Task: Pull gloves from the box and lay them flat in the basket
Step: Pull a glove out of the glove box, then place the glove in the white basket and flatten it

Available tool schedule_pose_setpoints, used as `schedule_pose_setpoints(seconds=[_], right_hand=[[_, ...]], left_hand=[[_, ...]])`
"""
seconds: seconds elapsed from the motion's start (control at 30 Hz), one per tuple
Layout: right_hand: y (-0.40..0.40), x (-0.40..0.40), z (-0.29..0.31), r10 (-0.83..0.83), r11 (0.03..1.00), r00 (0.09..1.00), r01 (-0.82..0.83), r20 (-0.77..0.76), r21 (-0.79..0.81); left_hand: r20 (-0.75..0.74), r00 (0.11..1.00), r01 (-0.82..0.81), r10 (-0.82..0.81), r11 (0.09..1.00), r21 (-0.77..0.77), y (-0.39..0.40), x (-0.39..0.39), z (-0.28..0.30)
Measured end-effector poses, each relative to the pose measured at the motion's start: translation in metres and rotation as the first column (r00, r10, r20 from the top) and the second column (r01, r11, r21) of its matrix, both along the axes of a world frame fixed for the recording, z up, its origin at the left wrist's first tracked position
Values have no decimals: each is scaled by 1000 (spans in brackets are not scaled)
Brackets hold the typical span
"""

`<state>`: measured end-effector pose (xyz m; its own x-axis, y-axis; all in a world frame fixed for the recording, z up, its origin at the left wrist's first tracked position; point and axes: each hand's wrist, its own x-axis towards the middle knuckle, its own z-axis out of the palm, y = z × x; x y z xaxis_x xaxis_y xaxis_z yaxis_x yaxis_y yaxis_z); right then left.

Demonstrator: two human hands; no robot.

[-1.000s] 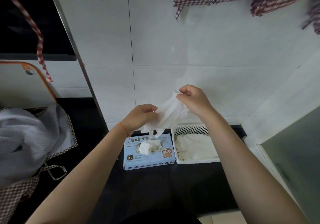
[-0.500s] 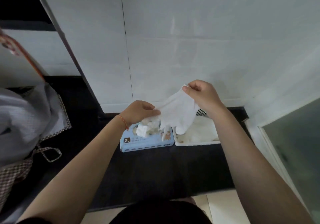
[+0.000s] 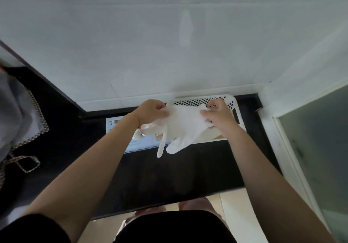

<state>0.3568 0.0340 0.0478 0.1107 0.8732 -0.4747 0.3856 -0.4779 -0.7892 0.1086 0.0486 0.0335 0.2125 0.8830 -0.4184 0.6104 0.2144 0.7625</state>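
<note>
Lowered since the earlier frame: glove (image 3: 183, 128), pinched at its cuff by left hand (image 3: 152, 112) and right hand (image 3: 219, 116), stretched over basket (image 3: 230, 101) beside box (image 3: 114, 125); next, lay flat.

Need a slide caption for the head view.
Both hands, left and right, hold a white glove stretched over the basket.

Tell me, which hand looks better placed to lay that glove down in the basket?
Probably the right hand: it already hovers over the white basket, pinching the glove, while the left hand sits nearer the box.
</note>
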Motion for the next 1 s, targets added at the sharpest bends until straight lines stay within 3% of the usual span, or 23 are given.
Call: schedule_pose_setpoints(seconds=[0.13, 0.33, 0.43, 0.6, 0.67, 0.77, 0.87, 1.0], right_hand=[[2, 32, -24, 140, 989, 988, -137, 60, -46], [16, 64, -47, 231, 973, 963, -227, 137, -46], [25, 75, -58, 254, 967, 946, -252, 203, -34], [33, 84, -78, 410, 907, 816, -411, 407, -88], [35, 85, -83, 437, 892, 780, -440, 448, -104], [37, 85, -84, 458, 876, 747, -470, 481, -106], [38, 86, -80, 485, 854, 696, -508, 529, -114], [41, 88, -75, 538, 800, 582, -580, 610, -152]], left_hand=[[-266, 957, 127, -120, 992, 9, 15, 38, -19], [-456, 874, 221, -170, 974, 60, 32, 78, -30], [-598, 775, 320, -205, 943, 91, 41, 92, -42], [-817, 558, 469, -144, 867, 167, 34, 116, -54], [-838, 536, 470, -102, 860, 196, 26, 122, -58], [-772, 602, 412, -201, 907, 85, 13, 127, -63], [-819, 491, 430, -298, 900, -70, 7, 127, -64], [-871, 419, 406, -258, 911, -75, 6, 127, -62]])
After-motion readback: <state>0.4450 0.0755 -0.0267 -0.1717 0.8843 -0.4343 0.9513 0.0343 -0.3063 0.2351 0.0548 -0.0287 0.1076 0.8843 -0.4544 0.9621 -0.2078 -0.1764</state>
